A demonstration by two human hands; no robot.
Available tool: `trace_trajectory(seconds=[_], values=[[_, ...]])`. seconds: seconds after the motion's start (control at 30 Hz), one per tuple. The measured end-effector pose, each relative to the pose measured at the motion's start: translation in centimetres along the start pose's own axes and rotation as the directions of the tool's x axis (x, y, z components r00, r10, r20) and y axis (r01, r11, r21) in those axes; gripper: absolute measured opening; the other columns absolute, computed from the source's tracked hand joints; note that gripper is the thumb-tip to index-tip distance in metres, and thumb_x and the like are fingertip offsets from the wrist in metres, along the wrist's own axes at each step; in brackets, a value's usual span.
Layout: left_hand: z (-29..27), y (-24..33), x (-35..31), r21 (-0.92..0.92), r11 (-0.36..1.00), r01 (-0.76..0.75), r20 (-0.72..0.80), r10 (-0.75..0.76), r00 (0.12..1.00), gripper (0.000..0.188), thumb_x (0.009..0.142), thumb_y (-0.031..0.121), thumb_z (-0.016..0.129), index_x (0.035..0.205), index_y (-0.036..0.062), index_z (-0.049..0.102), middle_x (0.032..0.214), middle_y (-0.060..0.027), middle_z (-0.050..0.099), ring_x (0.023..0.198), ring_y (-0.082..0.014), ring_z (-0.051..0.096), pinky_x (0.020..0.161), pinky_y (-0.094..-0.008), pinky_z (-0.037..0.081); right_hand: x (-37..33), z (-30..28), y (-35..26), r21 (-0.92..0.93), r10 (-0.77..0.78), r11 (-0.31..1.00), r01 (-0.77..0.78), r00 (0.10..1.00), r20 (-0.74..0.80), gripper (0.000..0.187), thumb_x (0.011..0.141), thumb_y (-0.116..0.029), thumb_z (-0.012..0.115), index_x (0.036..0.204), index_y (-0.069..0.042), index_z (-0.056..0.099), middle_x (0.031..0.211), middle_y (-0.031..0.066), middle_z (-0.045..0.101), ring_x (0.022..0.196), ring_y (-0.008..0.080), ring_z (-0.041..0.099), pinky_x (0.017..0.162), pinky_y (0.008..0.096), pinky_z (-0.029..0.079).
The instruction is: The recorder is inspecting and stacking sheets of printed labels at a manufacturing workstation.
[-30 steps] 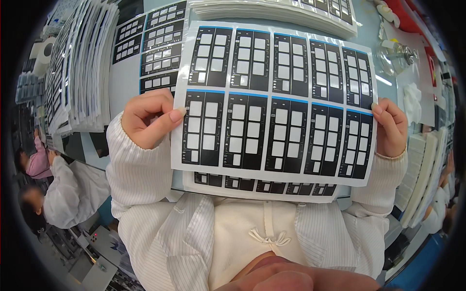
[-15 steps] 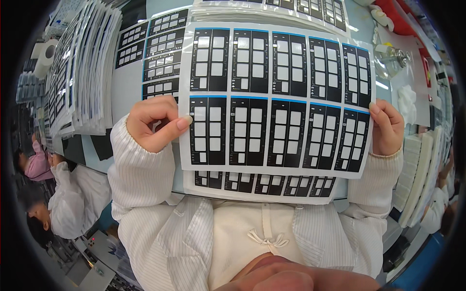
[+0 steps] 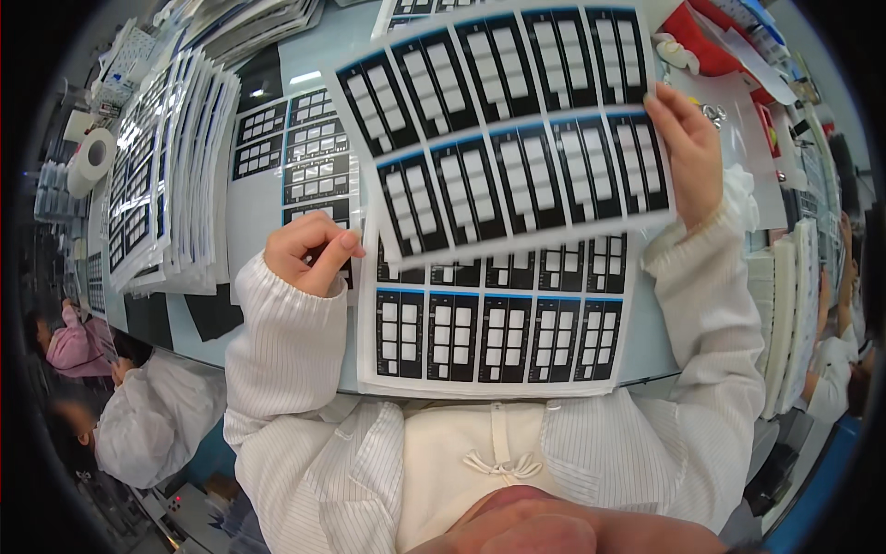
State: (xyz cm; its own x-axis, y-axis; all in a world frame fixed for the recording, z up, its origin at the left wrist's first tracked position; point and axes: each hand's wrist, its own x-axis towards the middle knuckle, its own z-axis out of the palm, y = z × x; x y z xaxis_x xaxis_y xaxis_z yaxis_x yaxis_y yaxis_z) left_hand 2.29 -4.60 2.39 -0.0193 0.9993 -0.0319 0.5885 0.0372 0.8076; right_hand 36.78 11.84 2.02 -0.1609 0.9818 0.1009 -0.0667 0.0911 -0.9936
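My right hand [image 3: 688, 148] pinches the right edge of a printed sheet [image 3: 503, 125], white with rows of black panels, white squares and blue lines. The sheet is raised, tilted and slightly blurred. Beneath it lies a stack of like sheets [image 3: 498, 386], its far part hidden. My left hand [image 3: 314, 251] is closed, thumb against curled fingers, beside the stack's left edge, and appears to hold nothing. Another printed sheet [image 3: 318, 171] lies flat beyond the left hand, turned sideways.
A tall pile of printed sheets [image 3: 171, 175] stands at the left, with a white roll [image 3: 92, 159] beside it. More sheets [image 3: 415, 11] lie at the far side. A red bin [image 3: 701, 42] is far right, white trays [image 3: 784, 314] right. A person in white [image 3: 161, 415] sits at left.
My left hand has let go of the sheet. My right hand has lifted it up and leftward, tilting it and baring more of the stack below.
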Motion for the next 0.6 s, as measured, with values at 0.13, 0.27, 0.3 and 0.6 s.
trace_trajectory(seconds=[0.13, 0.27, 0.3, 0.6], values=[[-0.2, -0.1, 0.2, -0.004, 0.999, -0.032, -0.032, 0.031, 0.999, 0.023, 0.082, 0.018, 0.058, 0.068, 0.0006, 0.063, 0.059, -0.0022, 0.051, 0.049, -0.0081, 0.041, 0.045, -0.0229, 0.032, 5.7, -1.0, 0.6, 0.148, -0.037, 0.988, 0.034, 0.999, 0.022, 0.028, 0.086, -0.01, 0.053, 0.11, 0.004, 0.051, 0.095, 0.0043, 0.058, 0.085, 0.008, 0.055, 0.075, 0.0193, 0.045], [-0.1, 0.0, 0.4, 0.022, 0.998, -0.057, -0.056, 0.058, 0.997, 0.021, 0.082, 0.016, 0.059, 0.068, 0.0006, 0.062, 0.059, -0.0022, 0.051, 0.048, -0.008, 0.041, 0.045, -0.0227, 0.033, 10.2, -1.6, 3.2, 0.139, 0.128, 0.983, -0.118, 0.99, -0.065, 0.026, 0.086, -0.011, 0.053, 0.108, 0.003, 0.051, 0.095, 0.0062, 0.059, 0.086, 0.0107, 0.057, 0.077, 0.0209, 0.045], [-0.1, 0.0, 0.4, 0.02, 0.998, -0.058, -0.06, 0.059, 0.996, 0.021, 0.082, 0.016, 0.059, 0.068, 0.0006, 0.062, 0.059, -0.0022, 0.051, 0.048, -0.008, 0.041, 0.045, -0.0227, 0.033, 10.7, -1.6, 3.7, 0.075, 0.184, 0.981, -0.181, 0.983, -0.032, 0.026, 0.085, -0.011, 0.055, 0.107, 0.003, 0.052, 0.091, 0.0063, 0.06, 0.082, 0.011, 0.057, 0.074, 0.0218, 0.047], [-0.5, -1.2, 0.9, 0.01, 0.995, -0.101, -0.075, 0.101, 0.992, 0.019, 0.081, 0.015, 0.06, 0.067, 0.0009, 0.062, 0.059, -0.0032, 0.052, 0.05, -0.0083, 0.044, 0.046, -0.0219, 0.034, 12.2, -0.9, 4.3, -0.402, 0.018, 0.914, -0.055, 0.995, -0.094, 0.04, 0.077, -0.029, 0.066, 0.104, 0.0, 0.059, 0.087, 0.0047, 0.061, 0.072, 0.009, 0.055, 0.06, 0.019, 0.042]])
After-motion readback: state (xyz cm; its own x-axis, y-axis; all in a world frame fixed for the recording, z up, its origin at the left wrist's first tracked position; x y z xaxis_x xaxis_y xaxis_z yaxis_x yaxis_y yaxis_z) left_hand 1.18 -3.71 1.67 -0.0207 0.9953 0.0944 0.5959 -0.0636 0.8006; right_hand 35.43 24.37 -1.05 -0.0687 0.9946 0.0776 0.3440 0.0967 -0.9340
